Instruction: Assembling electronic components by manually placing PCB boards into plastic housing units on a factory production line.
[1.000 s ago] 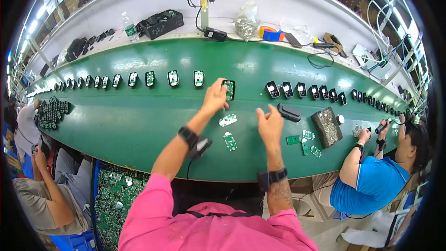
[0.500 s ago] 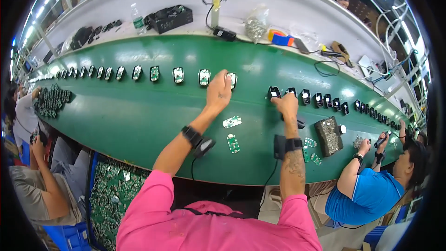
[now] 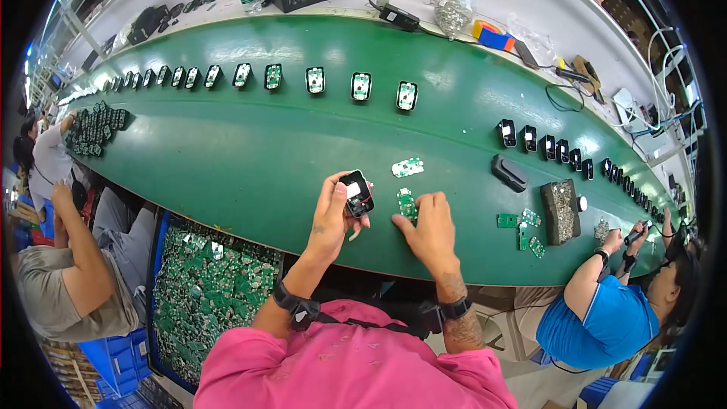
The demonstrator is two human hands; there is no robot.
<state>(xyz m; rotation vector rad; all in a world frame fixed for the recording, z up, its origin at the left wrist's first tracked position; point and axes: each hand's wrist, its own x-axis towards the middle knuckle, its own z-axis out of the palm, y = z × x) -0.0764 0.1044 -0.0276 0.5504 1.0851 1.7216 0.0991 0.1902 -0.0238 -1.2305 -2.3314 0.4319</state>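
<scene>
In my left hand [image 3: 326, 220] is a small black plastic casing [image 3: 356, 194], its open side up; a white block and a thin red wire show inside. My right hand [image 3: 433, 236] is at a green circuit board [image 3: 407, 201] on the bench, thumb on one side and fingers on the other, around its lower end. Just beyond that lies a second circuit board [image 3: 408, 167]. Across the bench, a row of casings with boards in them [image 3: 361, 86] stretches left. Farther right stand black casings without boards on top [image 3: 528, 138].
The green bench [image 3: 250, 144] bears a dark closed case [image 3: 510, 173], loose boards [image 3: 522, 236] and a block-shaped tray of small metal parts [image 3: 561, 216]. A blue-rimmed bin of circuit boards [image 3: 212, 288] sits at lower left. Co-workers sit on both sides.
My left hand has come back from the far row and now has a black casing in it. My right hand has left the black casings at right for a circuit board nearer me.
</scene>
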